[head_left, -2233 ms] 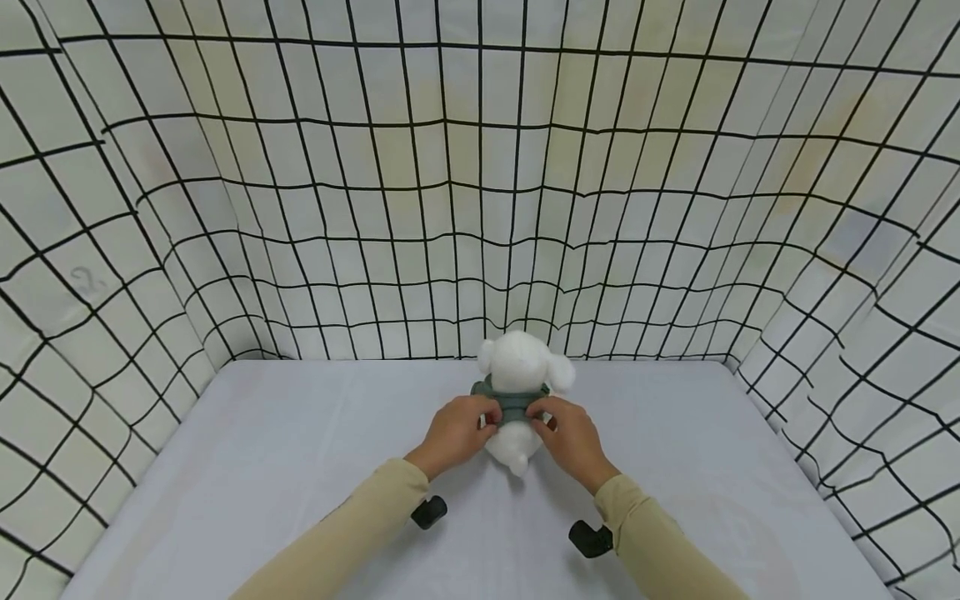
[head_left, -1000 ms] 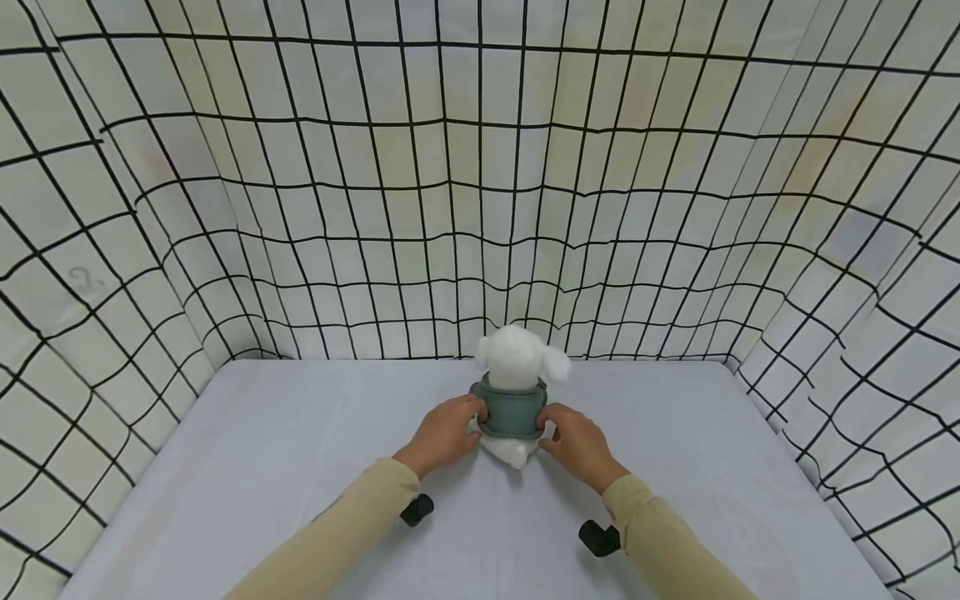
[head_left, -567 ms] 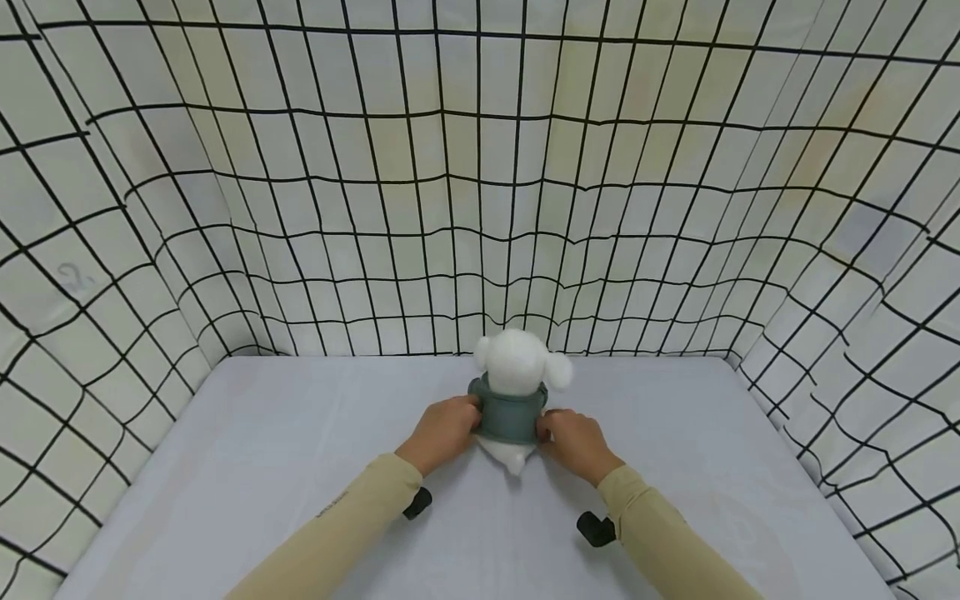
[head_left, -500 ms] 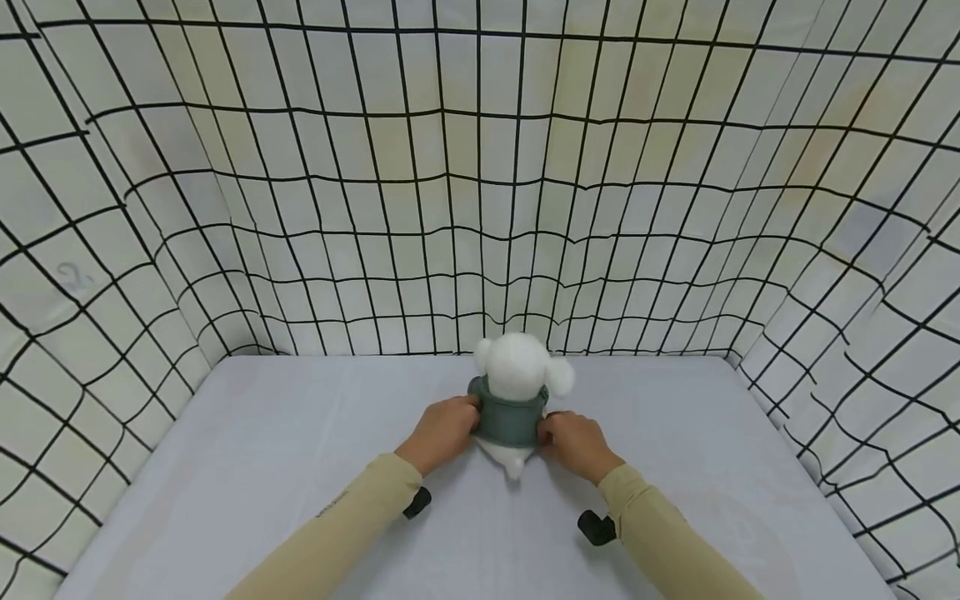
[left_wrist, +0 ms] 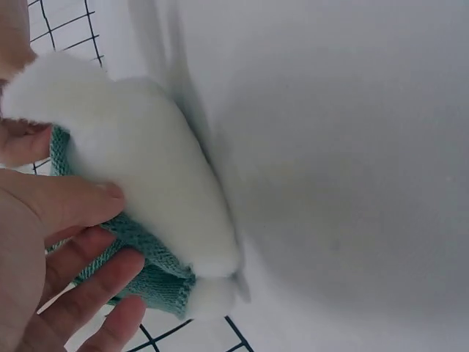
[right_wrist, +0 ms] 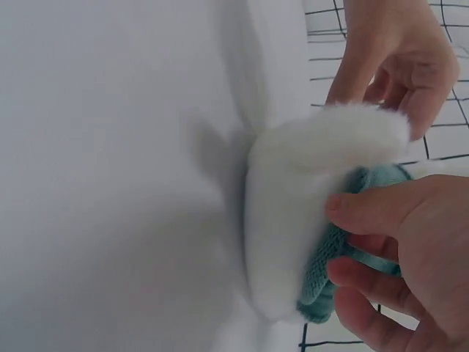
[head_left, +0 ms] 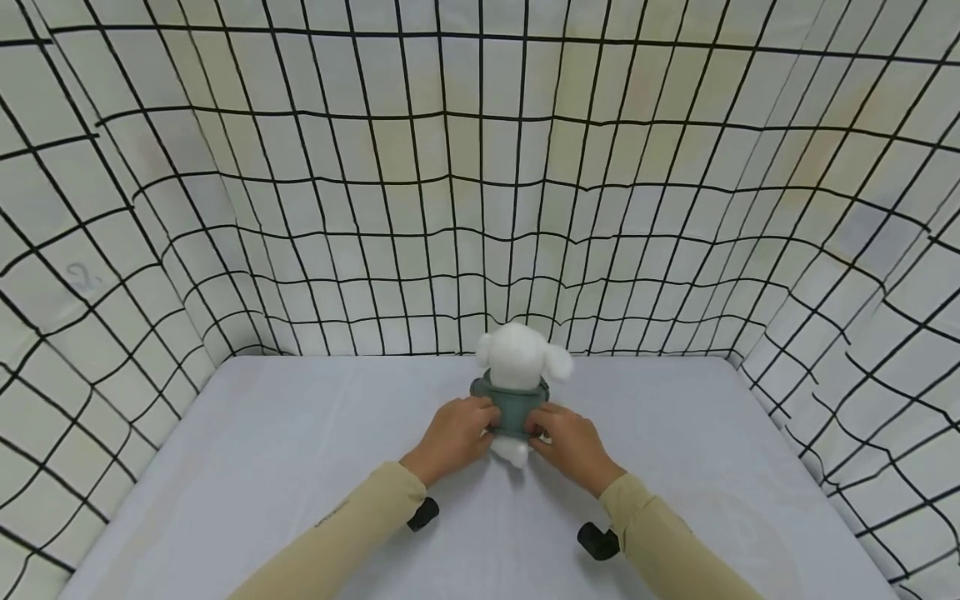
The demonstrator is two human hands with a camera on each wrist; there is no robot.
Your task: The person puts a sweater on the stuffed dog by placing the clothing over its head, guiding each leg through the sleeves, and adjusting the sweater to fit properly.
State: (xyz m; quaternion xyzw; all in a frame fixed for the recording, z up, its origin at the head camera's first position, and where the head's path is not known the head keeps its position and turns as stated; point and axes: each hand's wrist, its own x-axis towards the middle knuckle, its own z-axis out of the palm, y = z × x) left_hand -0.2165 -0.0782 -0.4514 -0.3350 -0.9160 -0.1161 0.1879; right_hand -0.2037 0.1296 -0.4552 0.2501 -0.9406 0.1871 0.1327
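Observation:
A white plush toy (head_left: pixel 519 357) in a green knitted sweater (head_left: pixel 512 406) sits upright on the pale table (head_left: pixel 262 467), its back towards me. My left hand (head_left: pixel 486 421) and right hand (head_left: pixel 536 427) meet low on its back, each pinching the sweater's lower edge. In the left wrist view the thumb (left_wrist: pixel 80 205) presses on the white fur (left_wrist: pixel 154 183) and the fingers curl under the knit (left_wrist: pixel 150 268). The right wrist view shows the right thumb (right_wrist: pixel 363 209) and fingers gripping the sweater (right_wrist: pixel 326 275) beside the plush (right_wrist: pixel 293 213).
Cloth walls with a black grid (head_left: pixel 480 183) close the table in at the back, left and right. Black wrist camera mounts (head_left: pixel 424 512) (head_left: pixel 597 540) hang under both sleeves. Bare table lies to either side of the toy.
Both hands have slid from the toy's sides inward to the middle of its lower back. The sweater's hem, earlier spread wide over the body, is now gathered between the fingers.

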